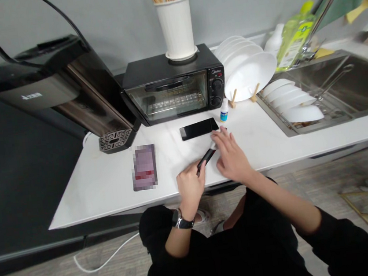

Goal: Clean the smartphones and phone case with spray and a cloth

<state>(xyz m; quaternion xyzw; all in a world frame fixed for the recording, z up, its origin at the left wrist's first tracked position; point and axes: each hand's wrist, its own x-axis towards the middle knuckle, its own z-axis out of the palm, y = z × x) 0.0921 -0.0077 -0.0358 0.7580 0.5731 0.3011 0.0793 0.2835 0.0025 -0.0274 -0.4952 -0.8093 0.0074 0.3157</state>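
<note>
Above the counter's front edge, my left hand is closed around the black handle of a slim tool. The tool slants up to the right, and a pale section shows past the handle. My right hand has its fingers bent over that far end, covering most of it, with the thumb lower and apart. What kind of tool it is, I cannot make out. Just behind the right fingertips lie a black smartphone and a small white bottle with a blue label. A blurred purple phone-sized item lies left of my hands.
A black toaster oven stands at the back, bearing a white utensil holder. Left is a tall drink machine. White plates stand in a rack beside the sink, which holds bowls. A green soap bottle is behind.
</note>
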